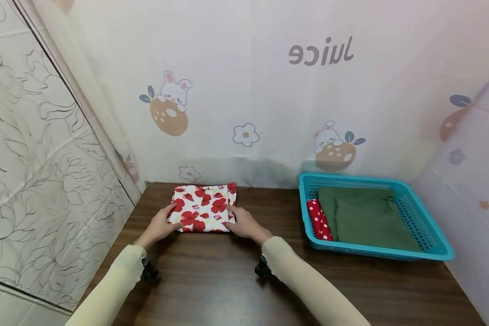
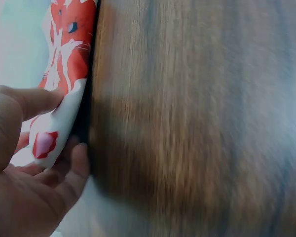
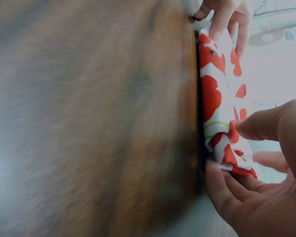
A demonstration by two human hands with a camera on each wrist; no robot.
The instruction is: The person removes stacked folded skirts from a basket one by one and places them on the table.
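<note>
A folded white cloth with red poppies [image 1: 203, 206] lies toward the table's back edge at the left in the head view. My left hand [image 1: 160, 226] grips its left end, thumb on top and fingers curled beneath, as the left wrist view shows. At the opposite end my right hand [image 1: 246, 222] pinches the cloth, its thumb [image 3: 261, 123] on the upper face and the fingers around the underside. Some layers stick out unevenly past the right end. In both wrist views the folded stack [image 2: 71, 64] appears edge-on, with a dark gap along its lower side.
A blue plastic basket [image 1: 350, 178] stands at the right of the dark wooden table [image 1: 212, 276]. Inside lie a folded green cloth [image 1: 366, 222] and a red cloth with white dots [image 1: 319, 220]. A printed curtain [image 1: 252, 90] hangs right behind the table.
</note>
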